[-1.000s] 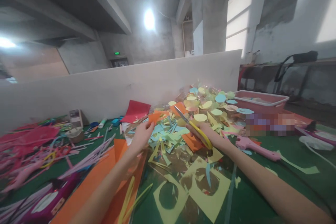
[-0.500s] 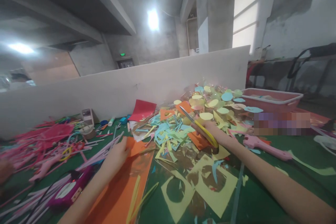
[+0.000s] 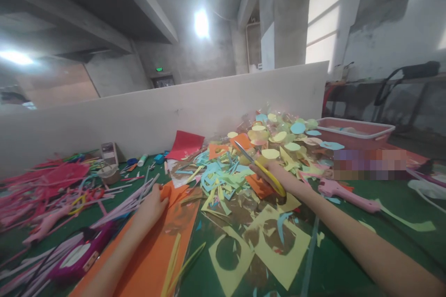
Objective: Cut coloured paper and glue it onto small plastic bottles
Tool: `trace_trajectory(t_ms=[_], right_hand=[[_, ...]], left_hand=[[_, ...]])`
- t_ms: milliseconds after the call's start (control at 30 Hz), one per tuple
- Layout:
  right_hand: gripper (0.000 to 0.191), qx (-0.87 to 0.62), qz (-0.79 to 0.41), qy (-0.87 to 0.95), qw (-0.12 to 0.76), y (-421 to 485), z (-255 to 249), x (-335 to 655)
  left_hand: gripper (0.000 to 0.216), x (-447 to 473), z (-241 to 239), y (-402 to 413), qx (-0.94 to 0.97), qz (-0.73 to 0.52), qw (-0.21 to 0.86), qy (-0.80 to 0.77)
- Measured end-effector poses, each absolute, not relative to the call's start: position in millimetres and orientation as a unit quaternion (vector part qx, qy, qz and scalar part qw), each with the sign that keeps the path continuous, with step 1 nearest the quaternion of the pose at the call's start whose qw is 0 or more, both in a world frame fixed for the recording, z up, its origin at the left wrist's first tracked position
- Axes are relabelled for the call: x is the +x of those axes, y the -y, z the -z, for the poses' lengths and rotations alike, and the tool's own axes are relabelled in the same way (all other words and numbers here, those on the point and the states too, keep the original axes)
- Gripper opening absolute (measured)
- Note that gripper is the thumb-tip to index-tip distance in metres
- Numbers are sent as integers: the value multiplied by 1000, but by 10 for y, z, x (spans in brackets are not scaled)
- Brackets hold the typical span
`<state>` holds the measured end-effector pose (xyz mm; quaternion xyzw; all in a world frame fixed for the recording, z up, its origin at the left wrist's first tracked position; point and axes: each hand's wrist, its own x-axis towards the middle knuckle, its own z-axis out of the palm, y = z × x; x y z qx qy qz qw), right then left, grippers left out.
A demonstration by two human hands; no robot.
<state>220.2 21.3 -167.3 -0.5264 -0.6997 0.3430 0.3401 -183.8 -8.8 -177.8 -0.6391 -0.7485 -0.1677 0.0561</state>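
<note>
My right hand is closed around a pair of scissors with yellow handles, their blades pointing up and to the left. Beneath that hand lies a piece of orange paper among cut scraps of blue, green and yellow. My left hand pinches a small piece of orange paper at its left side. Under my left forearm a large orange sheet is spread, with thin yellow strips on it. Yellow-green sheets with round holes lie between my arms.
Paper discs are heaped at the back, near a pink basket. A pink glue gun lies at right. To the left are a purple device, pink strips, a cup and a phone. A white partition stands behind.
The whole view has shifted slightly, so things sit a little further left. My left hand is still at the orange paper, and the scissors stay in my right hand.
</note>
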Motion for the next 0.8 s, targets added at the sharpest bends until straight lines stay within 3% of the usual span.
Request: trace_trajectory(t_ms=[800], right_hand=[[55, -538, -357, 681, 344, -274, 1715, 2216]], left_hand=[[41, -1658, 1689, -98, -608, 213, 45, 764]])
